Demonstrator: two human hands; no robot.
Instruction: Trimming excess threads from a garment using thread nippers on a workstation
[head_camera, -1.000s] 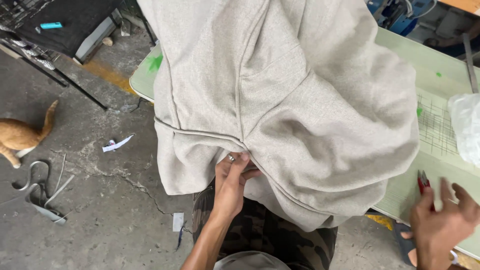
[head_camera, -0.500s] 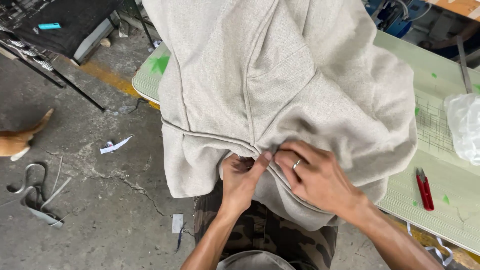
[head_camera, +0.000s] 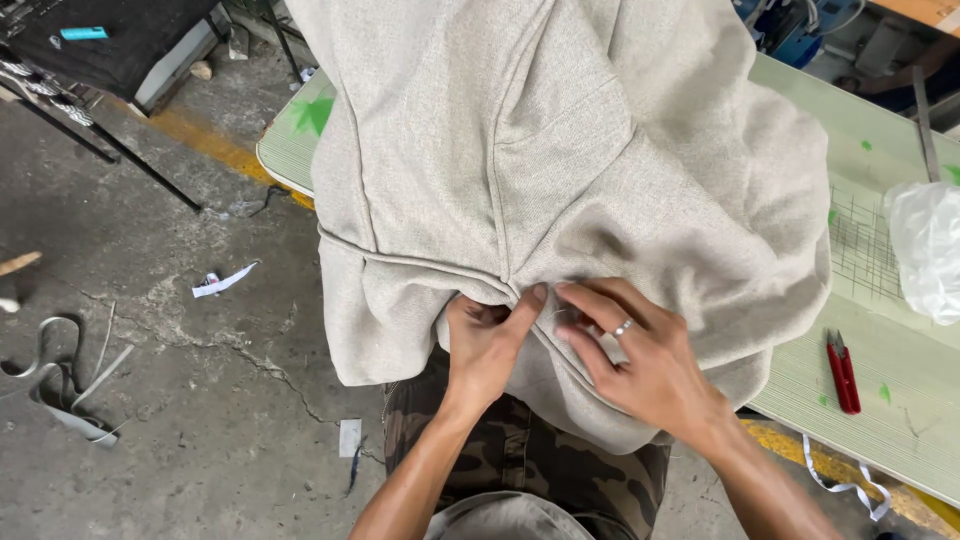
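- The concrete floor (head_camera: 150, 400) takes up the left of your view, cracked and littered with a paper scrap (head_camera: 222, 281) and loose grey strapping (head_camera: 60, 385).
- A pale green worktable (head_camera: 880, 400) runs along the right; its near edge sits just beyond your lap.
- The beige knit garment (head_camera: 560, 160) drapes off that table over your knees and covers most of the tabletop, hiding whatever lies beneath it.
- A clear plastic bag (head_camera: 925, 250) rests at the table's right edge, well apart from your hands.
- Red thread snips (head_camera: 843, 372) lie on the bare tabletop, near your right wrist but untouched.
- Your right hand (head_camera: 640, 360) comes in from the lower right, palm down, fingers spread flat on the fabric, a ring on one finger.
- Your left hand (head_camera: 485, 345) rises from below, thumb up, pinching a fold of the garment at the seam junction; both hands meet there, fingertips touching.
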